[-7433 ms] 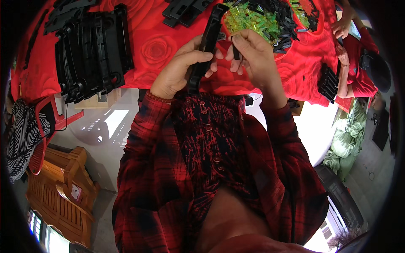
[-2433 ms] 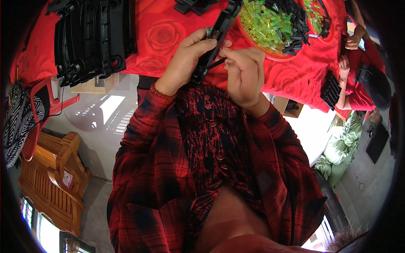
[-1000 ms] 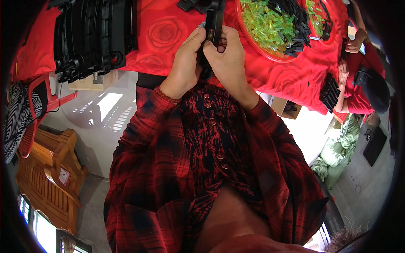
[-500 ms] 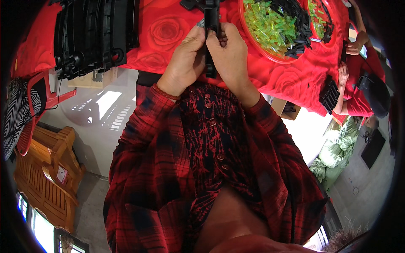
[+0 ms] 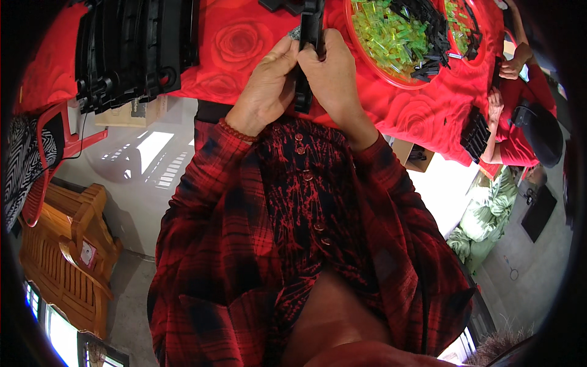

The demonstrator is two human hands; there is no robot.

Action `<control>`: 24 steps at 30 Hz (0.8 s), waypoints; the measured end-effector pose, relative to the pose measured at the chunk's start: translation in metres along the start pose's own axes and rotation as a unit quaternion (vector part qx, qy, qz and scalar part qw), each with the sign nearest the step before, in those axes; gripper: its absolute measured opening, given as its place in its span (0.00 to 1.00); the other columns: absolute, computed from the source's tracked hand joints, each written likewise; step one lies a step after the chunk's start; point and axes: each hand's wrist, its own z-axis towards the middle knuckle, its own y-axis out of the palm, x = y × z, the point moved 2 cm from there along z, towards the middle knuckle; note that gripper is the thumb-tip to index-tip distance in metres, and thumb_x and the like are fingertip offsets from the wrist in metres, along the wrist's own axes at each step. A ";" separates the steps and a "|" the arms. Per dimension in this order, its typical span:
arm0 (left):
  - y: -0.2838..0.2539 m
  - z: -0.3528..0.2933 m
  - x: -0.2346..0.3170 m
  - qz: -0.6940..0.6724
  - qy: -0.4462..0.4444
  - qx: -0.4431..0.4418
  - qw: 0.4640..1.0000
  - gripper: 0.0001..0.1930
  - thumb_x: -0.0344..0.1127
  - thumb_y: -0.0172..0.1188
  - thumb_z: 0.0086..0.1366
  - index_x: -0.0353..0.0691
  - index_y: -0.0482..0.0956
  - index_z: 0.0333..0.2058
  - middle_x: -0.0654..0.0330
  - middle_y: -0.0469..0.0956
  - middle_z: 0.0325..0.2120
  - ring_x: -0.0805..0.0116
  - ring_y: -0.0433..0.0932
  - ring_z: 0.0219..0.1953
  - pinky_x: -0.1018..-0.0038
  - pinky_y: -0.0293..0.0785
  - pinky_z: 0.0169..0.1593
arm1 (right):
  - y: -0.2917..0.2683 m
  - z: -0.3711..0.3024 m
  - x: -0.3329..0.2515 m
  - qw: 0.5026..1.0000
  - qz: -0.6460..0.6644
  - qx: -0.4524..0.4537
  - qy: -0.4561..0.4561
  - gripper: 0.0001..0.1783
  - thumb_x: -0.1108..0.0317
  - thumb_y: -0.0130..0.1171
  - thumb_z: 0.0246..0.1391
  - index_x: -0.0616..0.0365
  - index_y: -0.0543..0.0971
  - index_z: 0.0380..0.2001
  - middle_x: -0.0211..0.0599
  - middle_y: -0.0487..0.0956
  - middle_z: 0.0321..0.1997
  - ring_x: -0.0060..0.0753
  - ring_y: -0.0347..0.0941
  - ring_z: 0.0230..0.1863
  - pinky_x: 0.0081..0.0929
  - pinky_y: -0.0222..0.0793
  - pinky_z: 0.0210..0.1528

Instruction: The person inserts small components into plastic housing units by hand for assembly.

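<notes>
Over the near edge of the table I hold a long, narrow black plastic part (image 5: 310,27), its length running away from me. My left hand (image 5: 264,85) is closed along its left side, with a red bead bracelet at the wrist. Something grey and speckled (image 5: 295,33) shows at the left fingertips; I cannot make out what it is. My right hand (image 5: 333,76) grips the part from the right, its thumb pressed on the part and its fingers curled. Whether a small piece is under that thumb is hidden.
A red tray (image 5: 391,84) of yellow-green clear pieces and black pieces lies to the right, with a second red tray (image 5: 483,37) beyond. Long black parts (image 5: 131,52) are stacked at left on the red tablecloth (image 5: 235,46). At right, a co-worker's hands (image 5: 496,101) are near black parts.
The black part has tilted a little, its far end shifting to the right. Both hands keep hold of it, with the right thumb and fingers slightly moved.
</notes>
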 end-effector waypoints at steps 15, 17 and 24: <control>0.004 -0.005 0.014 -0.135 -0.072 -0.059 0.986 0.16 0.42 0.48 0.76 0.42 0.73 0.54 0.60 0.78 0.45 0.64 0.77 0.47 0.63 0.76 0.51 | -0.037 -0.014 -0.027 0.981 0.180 -0.038 -0.057 0.14 0.66 0.55 0.64 0.65 0.77 0.47 0.38 0.77 0.34 0.26 0.76 0.33 0.25 0.72 0.37; 0.008 -0.006 0.015 -0.138 -0.087 -0.058 0.985 0.17 0.43 0.47 0.76 0.41 0.73 0.54 0.58 0.78 0.46 0.62 0.77 0.48 0.62 0.77 0.51 | -0.042 -0.010 -0.019 0.975 0.219 -0.030 -0.023 0.14 0.67 0.54 0.65 0.65 0.77 0.48 0.39 0.78 0.35 0.27 0.76 0.32 0.24 0.73 0.36; 0.011 -0.009 0.020 -0.200 -0.120 -0.060 0.970 0.21 0.45 0.44 0.77 0.37 0.71 0.57 0.52 0.78 0.50 0.60 0.78 0.50 0.61 0.76 0.52 | -0.044 -0.005 0.026 0.961 -0.189 0.047 -0.197 0.12 0.69 0.56 0.61 0.60 0.79 0.46 0.45 0.78 0.39 0.44 0.78 0.37 0.35 0.75 0.38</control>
